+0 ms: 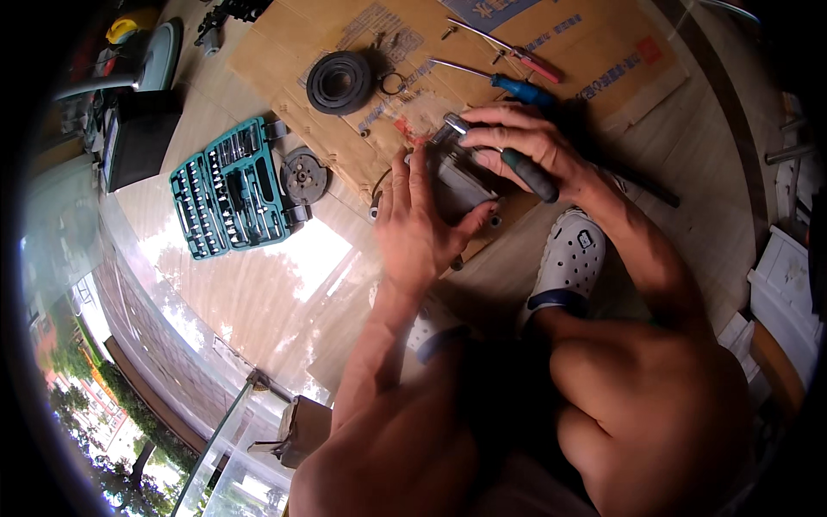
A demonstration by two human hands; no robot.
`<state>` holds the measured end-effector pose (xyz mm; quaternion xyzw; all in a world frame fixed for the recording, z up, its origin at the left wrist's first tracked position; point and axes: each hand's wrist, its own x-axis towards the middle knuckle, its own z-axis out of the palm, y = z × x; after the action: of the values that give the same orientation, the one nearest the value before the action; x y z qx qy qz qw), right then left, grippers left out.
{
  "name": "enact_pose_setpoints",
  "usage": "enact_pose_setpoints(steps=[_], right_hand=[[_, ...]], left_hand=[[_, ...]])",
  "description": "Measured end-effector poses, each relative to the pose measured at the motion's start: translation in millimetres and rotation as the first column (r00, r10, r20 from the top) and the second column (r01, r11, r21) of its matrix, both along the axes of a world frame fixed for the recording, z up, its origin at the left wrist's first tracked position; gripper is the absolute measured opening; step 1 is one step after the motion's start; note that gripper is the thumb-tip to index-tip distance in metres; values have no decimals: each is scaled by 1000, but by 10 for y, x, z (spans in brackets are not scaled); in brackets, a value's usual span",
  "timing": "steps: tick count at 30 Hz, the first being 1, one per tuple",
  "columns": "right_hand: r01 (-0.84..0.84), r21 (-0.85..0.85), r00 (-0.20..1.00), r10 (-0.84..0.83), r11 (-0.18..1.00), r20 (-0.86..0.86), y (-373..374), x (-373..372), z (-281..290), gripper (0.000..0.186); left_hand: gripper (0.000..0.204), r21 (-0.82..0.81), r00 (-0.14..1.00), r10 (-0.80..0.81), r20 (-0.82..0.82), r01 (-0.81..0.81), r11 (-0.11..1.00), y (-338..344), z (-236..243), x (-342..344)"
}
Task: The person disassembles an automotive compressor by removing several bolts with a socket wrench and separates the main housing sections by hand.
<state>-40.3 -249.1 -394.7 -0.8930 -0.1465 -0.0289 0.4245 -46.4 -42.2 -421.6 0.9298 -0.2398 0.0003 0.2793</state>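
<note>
A grey metal housing (461, 185) with round bosses at its corners lies on the cardboard in front of me. My left hand (413, 220) grips its left side, fingers along the far part and thumb on the near edge. In my right hand (534, 148) is a ratchet wrench with a dark green and black handle (531, 176). Its chrome head (457, 123) is at the far end of the housing, under my fingertips. My fingers cover part of the tool, and whether it sits on a bolt cannot be made out.
A teal socket set case (231, 188) lies unfolded at the left, beside a round metal disc (305, 176). On the cardboard (284, 56) are a black pulley (339, 83), a ring (394, 84), a blue-handled screwdriver (521, 90), a red-handled screwdriver (538, 65) and several small bolts.
</note>
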Motion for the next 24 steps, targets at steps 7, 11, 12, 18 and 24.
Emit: enact_pose_setpoints(steps=[7, 11, 12, 18, 24], right_hand=[[33, -28, 999, -34, 999, -27, -33, 172, -28, 24], [47, -58, 995, -52, 997, -91, 3, 427, -60, 24], [48, -64, 994, -54, 997, -94, -4, 428, -55, 24], [17, -22, 1000, -18, 1000, -17, 75, 105, 17, 24], [13, -51, 1000, -12, 999, 10, 30, -138, 30, 24]], left_hand=[[109, -4, 1000, -2, 11, 2, 1000, -25, -17, 3], [107, 2, 1000, 6, 0, -6, 1000, -30, -3, -3], [106, 6, 1000, 6, -15, -6, 1000, -51, 15, 0], [103, 45, 999, 9, 31, -10, 999, 16, 62, 18], [102, 23, 1000, 1, 17, -1, 1000, -56, 8, -5]])
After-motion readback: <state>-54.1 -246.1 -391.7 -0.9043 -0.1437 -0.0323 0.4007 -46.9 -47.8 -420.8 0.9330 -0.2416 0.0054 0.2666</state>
